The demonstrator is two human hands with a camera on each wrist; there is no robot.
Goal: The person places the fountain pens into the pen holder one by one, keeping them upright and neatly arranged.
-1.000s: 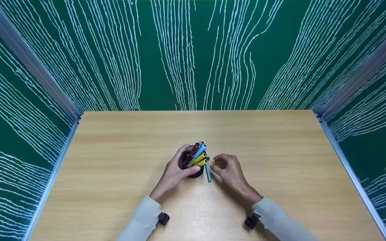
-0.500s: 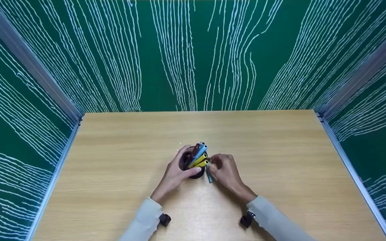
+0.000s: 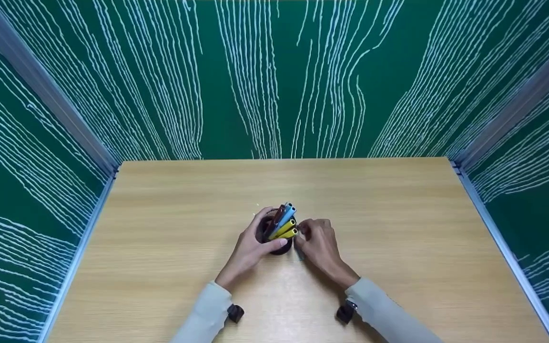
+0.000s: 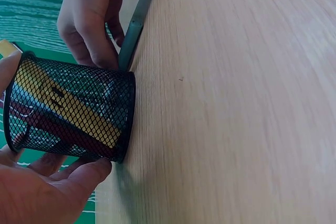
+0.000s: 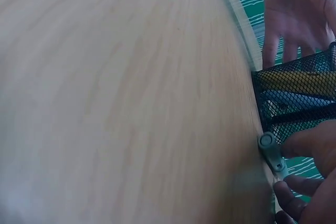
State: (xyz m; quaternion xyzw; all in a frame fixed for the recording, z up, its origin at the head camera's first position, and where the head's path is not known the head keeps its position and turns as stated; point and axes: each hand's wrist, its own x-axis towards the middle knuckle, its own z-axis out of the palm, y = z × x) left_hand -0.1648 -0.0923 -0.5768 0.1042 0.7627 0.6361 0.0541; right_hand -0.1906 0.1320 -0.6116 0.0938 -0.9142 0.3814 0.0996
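Note:
My left hand (image 3: 250, 243) grips a black mesh pen holder (image 4: 79, 111) that stands on the wooden table, thumb at the near side and fingers round the far side. Inside it lean yellow pens (image 3: 288, 228), light blue pens (image 3: 286, 215) and a dark red pen (image 3: 277, 216). Close to the holder's right side, my right hand (image 3: 320, 240) pinches a teal pen (image 5: 270, 150) low at the tabletop. Most of that pen is hidden behind the hand in the head view, while the left wrist view shows its length (image 4: 139, 19) along the table.
The light wooden table (image 3: 184, 205) reaches back to a green wall (image 3: 293, 71) with wavy white lines. Similar panels with metal edge rails (image 3: 76, 233) flank it on both sides. A dark wrist camera (image 3: 345, 313) hangs under the right sleeve.
My right hand has moved left to the teal pen, its fingers have come together on it, and it covers more of the pen. My left hand stays round the pen holder.

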